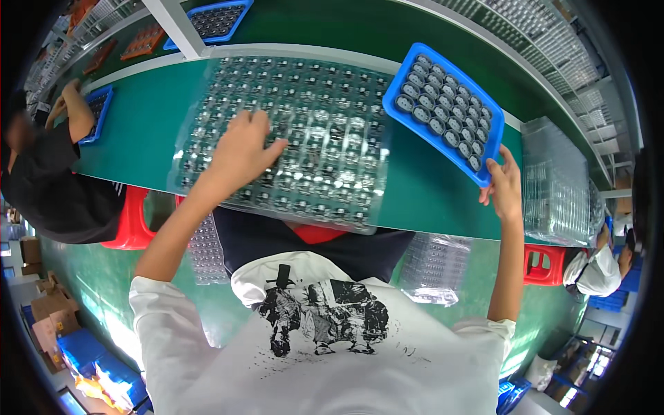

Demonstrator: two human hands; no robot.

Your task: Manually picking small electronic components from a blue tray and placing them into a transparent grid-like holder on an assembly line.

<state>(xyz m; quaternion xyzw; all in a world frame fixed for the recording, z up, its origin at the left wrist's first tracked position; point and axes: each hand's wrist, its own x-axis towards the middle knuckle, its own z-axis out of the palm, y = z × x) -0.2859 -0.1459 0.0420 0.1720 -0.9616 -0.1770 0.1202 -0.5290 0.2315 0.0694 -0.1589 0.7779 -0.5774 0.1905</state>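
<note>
Clear stack (pixel 555 180) stands right of blue tray (pixel 398 84); red stool (pixel 543 278) nearby

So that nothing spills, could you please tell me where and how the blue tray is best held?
Probably by the near right corner of the blue tray, coming from the right: its raised rim stands clear of the round parts, and the right hand grips there.

Parts (pixel 324 131) in the clear tray (pixel 380 181) — too small to identify.
</note>
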